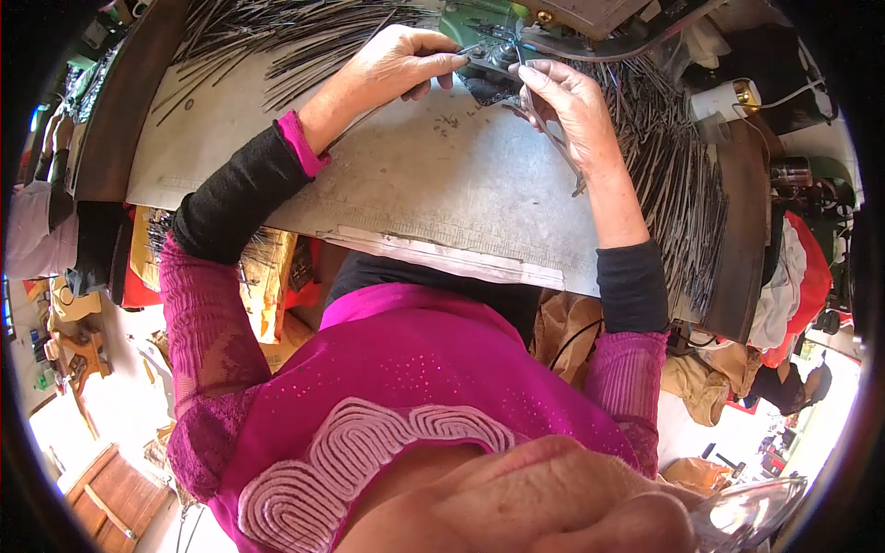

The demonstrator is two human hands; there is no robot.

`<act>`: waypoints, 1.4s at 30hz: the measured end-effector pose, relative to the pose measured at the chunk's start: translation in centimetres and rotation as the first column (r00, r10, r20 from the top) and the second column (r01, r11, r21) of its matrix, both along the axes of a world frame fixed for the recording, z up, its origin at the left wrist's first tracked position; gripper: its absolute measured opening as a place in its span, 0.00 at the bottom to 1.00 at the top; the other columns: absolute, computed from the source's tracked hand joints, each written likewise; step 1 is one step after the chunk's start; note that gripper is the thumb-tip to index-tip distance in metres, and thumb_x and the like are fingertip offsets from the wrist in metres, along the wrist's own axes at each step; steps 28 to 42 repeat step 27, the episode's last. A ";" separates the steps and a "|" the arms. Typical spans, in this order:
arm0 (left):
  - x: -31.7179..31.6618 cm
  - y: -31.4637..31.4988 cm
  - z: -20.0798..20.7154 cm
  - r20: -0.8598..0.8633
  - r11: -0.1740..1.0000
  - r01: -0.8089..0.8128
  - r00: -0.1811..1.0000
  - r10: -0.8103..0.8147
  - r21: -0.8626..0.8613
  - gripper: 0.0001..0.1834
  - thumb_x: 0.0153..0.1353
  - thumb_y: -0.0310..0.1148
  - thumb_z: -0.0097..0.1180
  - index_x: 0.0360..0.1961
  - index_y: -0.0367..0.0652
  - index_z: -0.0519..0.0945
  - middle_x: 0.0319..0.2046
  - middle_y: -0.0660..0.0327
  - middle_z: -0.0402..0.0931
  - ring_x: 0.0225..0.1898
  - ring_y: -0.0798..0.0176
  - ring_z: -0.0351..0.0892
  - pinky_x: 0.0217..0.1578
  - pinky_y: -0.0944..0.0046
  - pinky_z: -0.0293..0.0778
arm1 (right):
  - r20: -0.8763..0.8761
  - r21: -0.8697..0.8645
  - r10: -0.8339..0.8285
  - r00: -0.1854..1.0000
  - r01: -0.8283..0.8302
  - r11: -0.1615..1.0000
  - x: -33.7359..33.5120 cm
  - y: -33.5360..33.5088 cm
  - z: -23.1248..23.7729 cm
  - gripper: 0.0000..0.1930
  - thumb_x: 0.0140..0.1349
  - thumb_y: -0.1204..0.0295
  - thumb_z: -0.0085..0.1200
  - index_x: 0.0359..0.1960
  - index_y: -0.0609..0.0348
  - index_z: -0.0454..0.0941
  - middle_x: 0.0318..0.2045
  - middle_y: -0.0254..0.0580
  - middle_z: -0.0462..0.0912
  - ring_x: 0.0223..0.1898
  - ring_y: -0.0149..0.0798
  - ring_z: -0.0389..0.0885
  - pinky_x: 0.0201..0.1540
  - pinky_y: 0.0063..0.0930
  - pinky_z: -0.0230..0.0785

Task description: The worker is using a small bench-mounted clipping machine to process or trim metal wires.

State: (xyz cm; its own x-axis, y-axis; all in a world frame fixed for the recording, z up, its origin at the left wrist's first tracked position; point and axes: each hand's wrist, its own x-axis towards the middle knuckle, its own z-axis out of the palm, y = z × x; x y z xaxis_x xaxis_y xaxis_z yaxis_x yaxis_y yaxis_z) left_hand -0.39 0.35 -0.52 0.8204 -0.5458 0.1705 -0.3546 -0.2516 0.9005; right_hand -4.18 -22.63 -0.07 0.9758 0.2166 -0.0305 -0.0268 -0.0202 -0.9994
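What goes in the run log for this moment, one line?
left hand: pinching thin metal rod | right hand: holding metal rods | worktable | rod piles both sides

Grey metal-topped workbench [433,184], thin dark metal rods [673,175] piled on both sides

Two hands [406,60], two rod heaps [295,32].
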 end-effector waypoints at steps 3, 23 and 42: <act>-0.1 -0.1 -0.1 0.028 1.000 -0.020 0.999 0.020 0.000 0.13 0.60 0.38 0.51 0.33 0.38 0.79 0.20 0.66 0.76 0.15 0.77 0.65 0.15 0.77 0.63 | -0.010 0.034 0.006 1.000 -0.005 0.999 0.0 0.1 0.2 0.11 0.60 0.67 0.52 0.38 0.63 0.77 0.19 0.30 0.74 0.19 0.22 0.69 0.22 0.13 0.61; 0.1 -0.2 0.0 0.076 0.998 -0.041 0.996 0.036 0.054 0.14 0.61 0.38 0.51 0.38 0.37 0.79 0.23 0.62 0.77 0.16 0.75 0.68 0.17 0.77 0.66 | -0.044 0.107 0.031 0.999 -0.027 0.994 -0.2 0.2 0.2 0.11 0.61 0.68 0.50 0.38 0.62 0.77 0.19 0.31 0.74 0.19 0.22 0.69 0.20 0.12 0.59; 0.3 -0.1 -0.6 0.073 0.997 -0.053 0.996 0.049 0.059 0.15 0.61 0.39 0.51 0.41 0.39 0.79 0.23 0.62 0.78 0.16 0.75 0.68 0.17 0.77 0.67 | -0.072 0.126 0.042 0.997 -0.033 0.992 -0.1 0.0 -0.1 0.12 0.61 0.67 0.50 0.40 0.62 0.77 0.19 0.30 0.74 0.19 0.22 0.69 0.22 0.12 0.60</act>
